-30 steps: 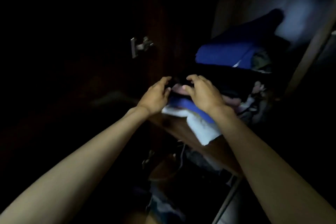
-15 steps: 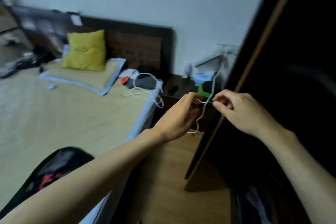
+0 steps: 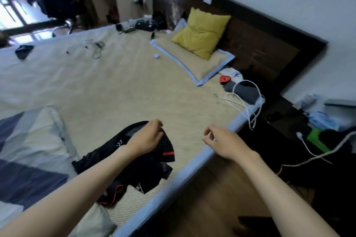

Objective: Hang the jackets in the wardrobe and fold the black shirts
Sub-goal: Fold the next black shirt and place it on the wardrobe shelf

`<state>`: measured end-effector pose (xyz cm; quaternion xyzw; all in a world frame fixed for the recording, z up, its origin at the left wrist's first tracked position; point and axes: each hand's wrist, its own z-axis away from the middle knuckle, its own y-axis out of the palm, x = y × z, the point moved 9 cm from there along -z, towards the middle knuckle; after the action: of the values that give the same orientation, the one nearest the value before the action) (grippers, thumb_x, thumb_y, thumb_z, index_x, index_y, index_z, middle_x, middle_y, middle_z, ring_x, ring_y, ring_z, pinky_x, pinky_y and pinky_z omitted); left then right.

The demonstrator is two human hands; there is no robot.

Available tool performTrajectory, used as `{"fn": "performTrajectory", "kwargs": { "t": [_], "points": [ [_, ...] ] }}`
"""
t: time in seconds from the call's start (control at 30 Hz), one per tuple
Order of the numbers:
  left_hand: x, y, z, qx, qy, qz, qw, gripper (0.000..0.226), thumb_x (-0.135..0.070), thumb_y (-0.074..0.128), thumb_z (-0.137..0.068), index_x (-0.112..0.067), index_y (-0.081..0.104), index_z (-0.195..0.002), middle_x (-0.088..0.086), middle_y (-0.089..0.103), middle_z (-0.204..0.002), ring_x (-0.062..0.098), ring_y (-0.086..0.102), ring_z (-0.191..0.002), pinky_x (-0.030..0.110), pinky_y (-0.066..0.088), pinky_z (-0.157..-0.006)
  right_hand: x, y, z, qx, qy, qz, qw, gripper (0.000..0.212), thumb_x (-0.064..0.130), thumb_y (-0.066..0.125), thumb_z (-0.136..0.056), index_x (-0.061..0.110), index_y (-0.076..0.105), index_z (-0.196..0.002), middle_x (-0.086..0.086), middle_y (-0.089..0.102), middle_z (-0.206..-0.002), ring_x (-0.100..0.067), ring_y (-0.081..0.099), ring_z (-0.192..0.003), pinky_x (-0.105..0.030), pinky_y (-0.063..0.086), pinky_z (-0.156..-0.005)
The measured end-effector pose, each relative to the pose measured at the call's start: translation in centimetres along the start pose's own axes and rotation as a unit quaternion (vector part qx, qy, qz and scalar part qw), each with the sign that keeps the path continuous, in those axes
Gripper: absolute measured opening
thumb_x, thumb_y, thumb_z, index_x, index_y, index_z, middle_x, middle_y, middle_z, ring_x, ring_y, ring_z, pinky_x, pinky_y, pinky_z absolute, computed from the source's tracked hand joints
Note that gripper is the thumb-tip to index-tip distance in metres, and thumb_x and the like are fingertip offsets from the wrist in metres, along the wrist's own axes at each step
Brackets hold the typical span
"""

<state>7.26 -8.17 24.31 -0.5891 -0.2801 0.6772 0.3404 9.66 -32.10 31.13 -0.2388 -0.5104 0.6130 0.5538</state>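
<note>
Fingers (image 3: 157, 124) of my left hand (image 3: 146, 138) are loosely curled and hold nothing that I can see; the fingers of my right hand (image 3: 225, 144) are likewise loosely bent, thumb and forefinger close together, nothing visible between them. Whether the left fingertips touch cloth I cannot tell.

Landmark: the bed (image 3: 119, 90), the largest item in view, covered by a beige woven mat with a pale blue border.
- Grey, white and navy blanket (image 3: 28, 140): on the bed's near left part, bunched.
- Dark headboard (image 3: 260, 44): at the bed's far right end, against the white wall.
- Black shirts (image 3: 138, 171): a crumpled heap with red trim on the bed's near edge, beside the blanket. My left hand hangs over the heap's upper part; my right hand hangs over the bed's blue border, apart from the heap.
- Flat pillow (image 3: 204, 71) with blue edging: at the head of the bed, against the headboard.
- Yellow cushion (image 3: 202, 32): on that pillow, leaning on the headboard.
- Dark nightstand (image 3: 285, 113): just beside the bed's head-end corner, cluttered; items blurred.
- White cord (image 3: 244, 106): looped over the bed's corner nearest the nightstand, trailing off the edge.
- Dark cables (image 3: 96, 48): on the bed's far side.
- Small red object (image 3: 225, 79): on the bed beside the pillow's corner.
</note>
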Motion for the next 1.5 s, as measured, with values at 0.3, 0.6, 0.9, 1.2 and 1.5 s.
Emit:
{"fn": "performTrajectory", "kwargs": {
  "t": [0.3,0.6,0.9,1.2,1.5],
  "points": [
    [23.2,2.4,3.3,0.091,-0.249,-0.037,0.964,0.022,-0.028,0.055,-0.095,-0.012,0.047,-0.108,0.011,0.057,-0.113,0.034,0.059,-0.107,0.044,0.048,-0.091,3.5,9.6,-11.4,0.142,0.006,0.048,0.989,0.04,0.047,0.051,-0.1,0.016,0.054,-0.125,-0.006,0.066,-0.11,-0.026,0.062,-0.1,-0.04,0.05,-0.082],
    [30.3,12.2,7.4,0.166,-0.42,0.063,0.89,0.049,-0.032,0.071,-0.089,-0.009,0.047,-0.125,0.014,0.057,-0.131,0.032,0.057,-0.12,0.037,0.047,-0.096,3.1,18.3,-18.8,0.253,-0.051,0.118,0.959,0.038,0.042,0.05,-0.102,0.013,0.052,-0.126,-0.008,0.066,-0.108,-0.028,0.063,-0.099,-0.039,0.047,-0.078],
    [33.1,21.3,11.8,0.126,-0.61,0.024,0.782,0.04,-0.021,0.045,-0.098,-0.013,0.036,-0.137,0.015,0.044,-0.143,0.039,0.05,-0.13,0.051,0.04,-0.108,0.2,29.6,-25.4,0.385,-0.135,0.167,0.898,0.025,0.037,0.049,-0.099,0.015,0.051,-0.109,-0.005,0.064,-0.1,-0.026,0.06,-0.089,-0.039,0.046,-0.075],
    [27.3,12.9,7.0,-0.059,-0.523,0.18,0.831,0.01,-0.014,0.067,-0.088,-0.022,0.07,-0.082,0.003,0.07,-0.074,0.004,0.065,-0.06,0.023,0.048,-0.058,4.7,28.8,-27.0,0.419,-0.222,0.091,0.876,0.032,0.041,0.06,-0.092,0.02,0.051,-0.114,-0.006,0.068,-0.104,-0.025,0.066,-0.094,-0.037,0.051,-0.084],
    [8.8,-14.1,1.0,-0.237,-0.33,0.184,0.895,0.012,-0.01,0.071,-0.091,-0.015,0.071,-0.081,-0.002,0.067,-0.071,-0.003,0.057,-0.061,0.012,0.044,-0.061,26.5,8.6,-21.3,0.377,-0.38,-0.273,0.799,0.052,0.033,0.089,-0.072,0.023,0.062,-0.116,0.003,0.071,-0.101,-0.006,0.068,-0.085,-0.029,0.058,-0.085]
  ]
}}
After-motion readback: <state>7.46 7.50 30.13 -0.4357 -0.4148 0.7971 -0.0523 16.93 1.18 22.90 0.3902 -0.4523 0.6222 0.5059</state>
